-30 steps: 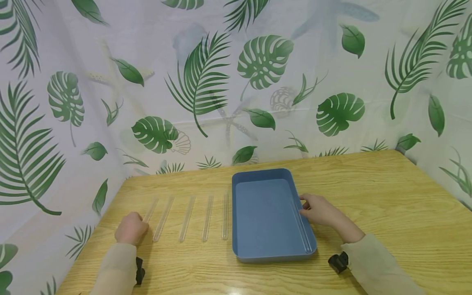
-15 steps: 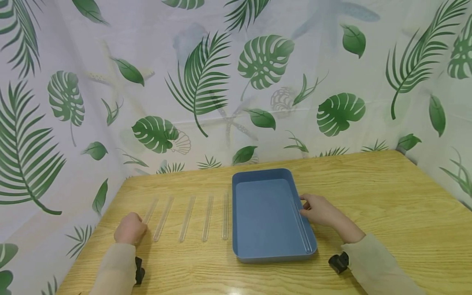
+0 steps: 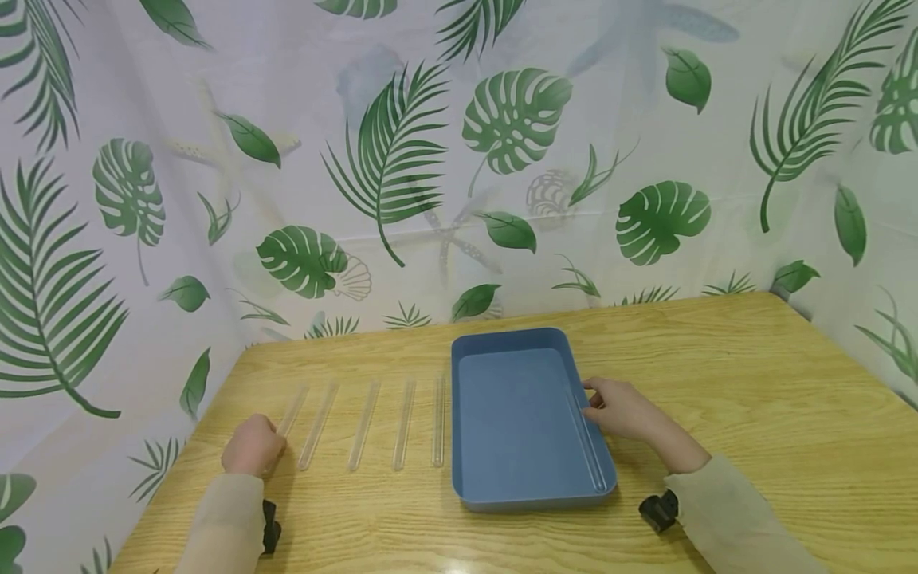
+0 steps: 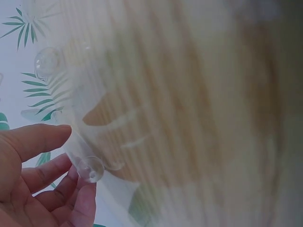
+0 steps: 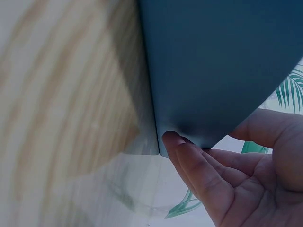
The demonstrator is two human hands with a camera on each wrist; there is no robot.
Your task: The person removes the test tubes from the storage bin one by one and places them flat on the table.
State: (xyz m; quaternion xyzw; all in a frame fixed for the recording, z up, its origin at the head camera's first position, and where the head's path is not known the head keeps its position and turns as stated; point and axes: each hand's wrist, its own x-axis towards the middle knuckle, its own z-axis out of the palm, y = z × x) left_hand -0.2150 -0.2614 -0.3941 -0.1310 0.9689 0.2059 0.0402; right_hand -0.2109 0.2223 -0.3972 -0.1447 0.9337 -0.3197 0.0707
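In the head view, clear glass test tubes lie in a row on the wooden table, left of a blue tray. My left hand is at the leftmost test tube and covers its near part. In the left wrist view, thumb and curled fingers stand on either side of that tube's rounded end. My right hand grips the tray's right wall, thumb at the rim and fingertips against the outside in the right wrist view. One test tube lies inside the tray along its right wall.
Several more test tubes lie side by side, among them one tube close to the tray's left wall. A white cloth printed with green leaves hangs behind the wooden table and at its sides.
My left hand has shifted very slightly left at the leftmost test tube. The right hand, the tray and the other tubes stay where they were.
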